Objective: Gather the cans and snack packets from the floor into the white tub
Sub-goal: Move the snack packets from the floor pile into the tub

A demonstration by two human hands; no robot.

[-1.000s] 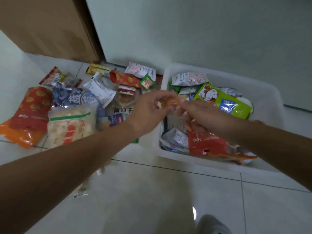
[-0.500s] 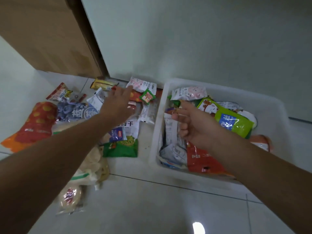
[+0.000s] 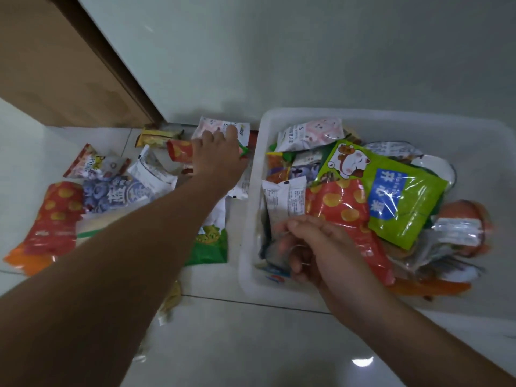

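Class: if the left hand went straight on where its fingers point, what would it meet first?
Probably the pink-and-white packet by the wall; the left hand seems to touch it, though depth is unclear.

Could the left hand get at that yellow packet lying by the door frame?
Probably yes. The left hand touches the pink-and-white packet by the wall, and the yellow packet lies on the floor just left of it, uncovered, with only a red packet close by its near end.
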